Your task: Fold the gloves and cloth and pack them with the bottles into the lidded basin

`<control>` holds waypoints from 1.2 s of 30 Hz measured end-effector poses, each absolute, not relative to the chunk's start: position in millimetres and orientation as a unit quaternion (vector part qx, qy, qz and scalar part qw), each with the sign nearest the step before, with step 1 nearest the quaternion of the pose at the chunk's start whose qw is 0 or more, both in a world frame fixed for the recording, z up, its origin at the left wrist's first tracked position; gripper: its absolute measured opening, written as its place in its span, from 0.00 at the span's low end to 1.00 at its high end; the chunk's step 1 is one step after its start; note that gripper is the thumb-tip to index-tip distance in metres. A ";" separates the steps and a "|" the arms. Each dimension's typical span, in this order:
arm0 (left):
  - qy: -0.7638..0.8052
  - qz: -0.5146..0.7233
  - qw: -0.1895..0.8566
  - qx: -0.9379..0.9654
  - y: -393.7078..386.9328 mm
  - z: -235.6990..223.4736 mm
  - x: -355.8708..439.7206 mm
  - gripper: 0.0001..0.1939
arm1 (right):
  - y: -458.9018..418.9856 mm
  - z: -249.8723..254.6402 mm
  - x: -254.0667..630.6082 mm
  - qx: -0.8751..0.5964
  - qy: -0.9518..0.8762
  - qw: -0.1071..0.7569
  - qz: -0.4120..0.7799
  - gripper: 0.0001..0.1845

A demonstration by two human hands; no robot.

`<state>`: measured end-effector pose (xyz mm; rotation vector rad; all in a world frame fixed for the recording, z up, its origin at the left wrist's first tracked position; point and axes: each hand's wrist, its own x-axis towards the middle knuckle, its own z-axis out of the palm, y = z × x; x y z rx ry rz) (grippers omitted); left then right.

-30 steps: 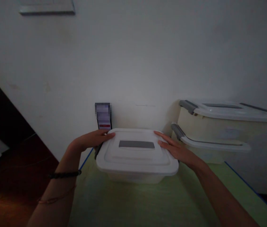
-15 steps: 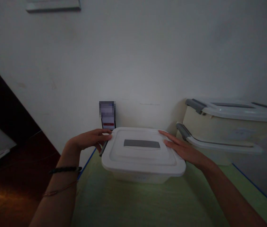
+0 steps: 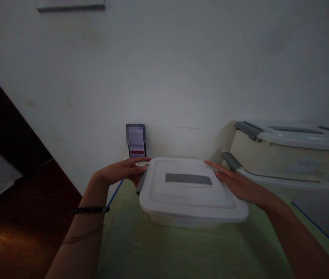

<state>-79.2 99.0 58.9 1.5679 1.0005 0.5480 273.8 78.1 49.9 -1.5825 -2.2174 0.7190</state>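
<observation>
A white plastic storage box [image 3: 192, 195] with a grey strip on its lid sits on a pale green table top [image 3: 164, 252]. My left hand [image 3: 122, 173] rests on the lid's left end, fingers curled over the grey side latch [image 3: 140, 182]. My right hand [image 3: 240, 185] lies flat on the lid's right end, fingers stretched out. Neither hand lifts the box off the table.
Two larger cream boxes with grey latches [image 3: 286, 155] are stacked at the right against the white wall. A phone [image 3: 136, 141] leans upright on the wall behind the box. Blue tape edges the table. Dark wooden floor [image 3: 21, 217] lies to the left.
The view has shifted, so the box and both hands sit further right in the picture. My left fingers have curled down over the left latch; the right hand stays flat.
</observation>
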 end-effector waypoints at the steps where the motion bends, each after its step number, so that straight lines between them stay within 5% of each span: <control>1: 0.423 0.232 0.565 0.669 99.2 58.3 -79.7 0.31 | 78.4 49.6 273.9 -0.555 -0.776 0.160 0.253 0.36; 24: 0.462 0.203 0.500 0.704 99.5 62.7 -73.4 0.32 | 78.9 47.8 274.7 -0.544 -0.774 0.198 0.258 0.30; 36: 0.447 0.251 0.590 0.624 104.2 51.6 -82.1 0.25 | 77.8 49.3 273.8 -0.540 -0.776 0.202 0.256 0.30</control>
